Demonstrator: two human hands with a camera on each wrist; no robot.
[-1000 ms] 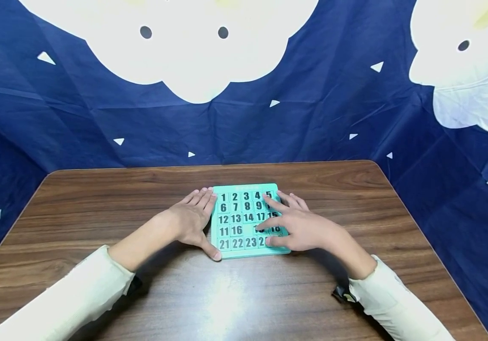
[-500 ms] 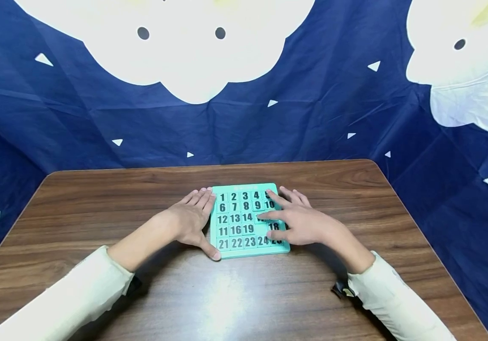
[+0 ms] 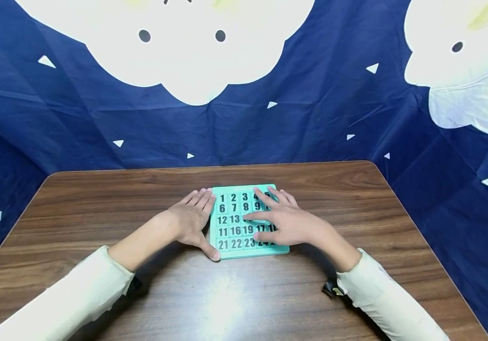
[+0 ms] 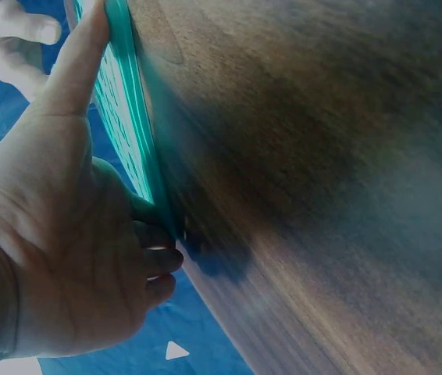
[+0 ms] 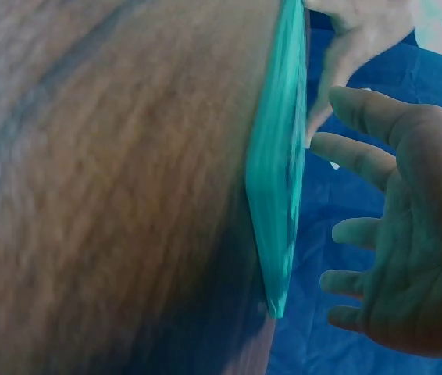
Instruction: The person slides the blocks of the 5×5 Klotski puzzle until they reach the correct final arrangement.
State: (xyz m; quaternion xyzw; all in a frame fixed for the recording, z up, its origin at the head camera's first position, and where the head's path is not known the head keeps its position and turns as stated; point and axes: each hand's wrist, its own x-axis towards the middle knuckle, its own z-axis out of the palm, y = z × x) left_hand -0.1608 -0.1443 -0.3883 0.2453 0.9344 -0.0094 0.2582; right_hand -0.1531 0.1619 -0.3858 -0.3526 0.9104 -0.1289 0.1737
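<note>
A turquoise number sliding puzzle (image 3: pixel 248 254) lies flat on the table, its tiles printed with black numbers. My left hand (image 3: pixel 190 222) rests along its left edge, fingers straight, the thumb at the near left corner. In the left wrist view, the thumb (image 4: pixel 76 66) lies along the puzzle's side. Over the right half of the tiles spreads my right hand (image 3: pixel 291 222). Its index fingertip is at the third row, just right of 13, covering the tiles there. The right wrist view shows the other right fingers (image 5: pixel 350 283) apart from the puzzle (image 5: pixel 272 180).
The puzzle lies on a brown wood-grain table (image 3: pixel 99 203) with rounded far corners. A dark blue cloth (image 3: pixel 235 128) with white clouds and small triangles hangs behind and beside it. Light glares off the near tabletop.
Tile 19 has slid one place left, then tile 17 one place down into the fourth row. My right hand has moved left across the puzzle. The left hand has stayed still.
</note>
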